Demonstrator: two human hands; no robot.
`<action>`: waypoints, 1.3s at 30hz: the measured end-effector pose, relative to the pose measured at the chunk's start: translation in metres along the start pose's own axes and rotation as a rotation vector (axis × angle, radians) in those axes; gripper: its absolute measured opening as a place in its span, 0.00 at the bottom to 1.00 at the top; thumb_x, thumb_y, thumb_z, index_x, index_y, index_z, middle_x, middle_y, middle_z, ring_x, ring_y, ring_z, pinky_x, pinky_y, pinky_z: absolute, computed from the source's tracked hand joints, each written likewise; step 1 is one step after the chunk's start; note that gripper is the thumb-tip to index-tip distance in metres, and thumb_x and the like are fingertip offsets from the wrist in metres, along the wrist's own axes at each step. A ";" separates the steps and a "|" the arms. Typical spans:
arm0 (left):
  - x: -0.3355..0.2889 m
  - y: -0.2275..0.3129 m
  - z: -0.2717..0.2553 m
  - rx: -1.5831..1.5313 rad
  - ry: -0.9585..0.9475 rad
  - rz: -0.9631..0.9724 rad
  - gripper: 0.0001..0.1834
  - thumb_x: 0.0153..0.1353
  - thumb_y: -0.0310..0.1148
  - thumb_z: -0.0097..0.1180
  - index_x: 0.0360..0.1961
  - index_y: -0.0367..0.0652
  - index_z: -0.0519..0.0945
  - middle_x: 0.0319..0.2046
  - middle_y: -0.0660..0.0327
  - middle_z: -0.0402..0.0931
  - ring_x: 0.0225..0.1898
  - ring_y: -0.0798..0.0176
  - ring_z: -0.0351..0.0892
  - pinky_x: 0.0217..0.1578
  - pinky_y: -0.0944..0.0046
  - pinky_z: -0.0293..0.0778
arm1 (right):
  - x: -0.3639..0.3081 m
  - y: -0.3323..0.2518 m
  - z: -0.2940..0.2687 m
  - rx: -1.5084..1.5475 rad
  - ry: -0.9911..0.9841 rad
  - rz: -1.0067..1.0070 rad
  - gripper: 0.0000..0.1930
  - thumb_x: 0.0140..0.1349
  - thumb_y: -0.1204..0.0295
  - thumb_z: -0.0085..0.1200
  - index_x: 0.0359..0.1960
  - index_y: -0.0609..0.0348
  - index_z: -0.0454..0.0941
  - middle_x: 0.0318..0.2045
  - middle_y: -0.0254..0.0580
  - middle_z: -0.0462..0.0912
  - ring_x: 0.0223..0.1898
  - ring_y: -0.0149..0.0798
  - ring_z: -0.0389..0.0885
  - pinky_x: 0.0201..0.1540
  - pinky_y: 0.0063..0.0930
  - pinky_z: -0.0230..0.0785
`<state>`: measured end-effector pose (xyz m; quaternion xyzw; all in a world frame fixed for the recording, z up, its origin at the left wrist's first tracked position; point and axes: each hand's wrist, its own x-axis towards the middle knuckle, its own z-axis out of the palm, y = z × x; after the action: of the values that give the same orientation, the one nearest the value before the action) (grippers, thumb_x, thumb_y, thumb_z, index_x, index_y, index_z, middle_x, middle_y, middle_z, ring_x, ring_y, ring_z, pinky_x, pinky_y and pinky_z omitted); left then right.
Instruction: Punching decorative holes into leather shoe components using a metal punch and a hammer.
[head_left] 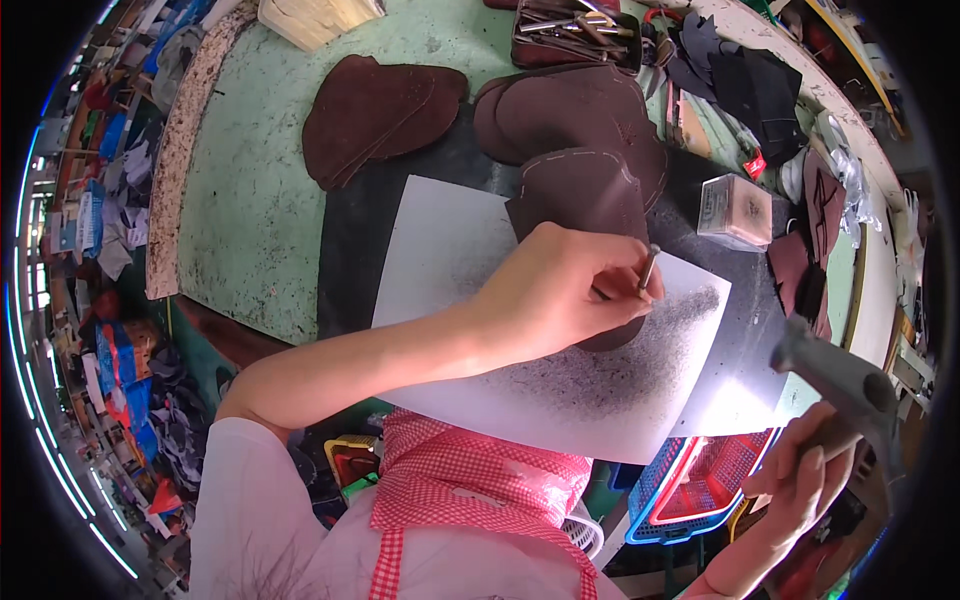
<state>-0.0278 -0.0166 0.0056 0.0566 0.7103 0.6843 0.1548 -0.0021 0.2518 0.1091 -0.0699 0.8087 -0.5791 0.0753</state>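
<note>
Left hand [570,290] pinching a slim metal tool [650,268] over brown leather, right hand [800,470] gripping a hammer [840,390]

Left thumb and fingers pressing together on the tool, its tip too hidden to tell if it is touching; right fingers curling around the hammer, right of the work; leather piece [580,195] lying partly under the left hand, on a speckled white sheet [480,400]; sheet resting on a dark mat [350,235], more leather pieces [375,115] lying beyond
</note>
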 end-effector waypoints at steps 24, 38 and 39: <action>-0.003 -0.009 0.008 0.025 0.034 0.096 0.06 0.60 0.22 0.59 0.39 0.35 0.80 0.33 0.61 0.83 0.38 0.72 0.82 0.42 0.71 0.79 | 0.004 0.015 0.022 -0.193 -0.136 -0.140 0.24 0.70 0.62 0.47 0.59 0.71 0.64 0.33 0.36 0.76 0.19 0.15 0.55 0.20 0.11 0.44; -0.005 -0.007 0.004 0.021 0.020 0.041 0.09 0.58 0.25 0.62 0.39 0.37 0.81 0.34 0.61 0.83 0.36 0.73 0.83 0.38 0.72 0.78 | -0.001 0.010 0.024 -0.218 -0.148 0.003 0.19 0.70 0.61 0.46 0.51 0.66 0.68 0.31 0.34 0.72 0.21 0.17 0.58 0.22 0.14 0.50; -0.005 -0.007 0.005 0.021 0.020 0.045 0.09 0.58 0.25 0.62 0.39 0.37 0.81 0.34 0.61 0.83 0.36 0.73 0.83 0.38 0.72 0.78 | 0.001 0.014 0.024 -0.190 -0.096 -0.081 0.20 0.71 0.60 0.46 0.51 0.69 0.67 0.31 0.34 0.70 0.20 0.17 0.56 0.20 0.12 0.46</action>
<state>-0.0207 -0.0139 -0.0011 0.0671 0.7176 0.6806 0.1316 0.0011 0.2333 0.0884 -0.1370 0.8519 -0.4986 0.0833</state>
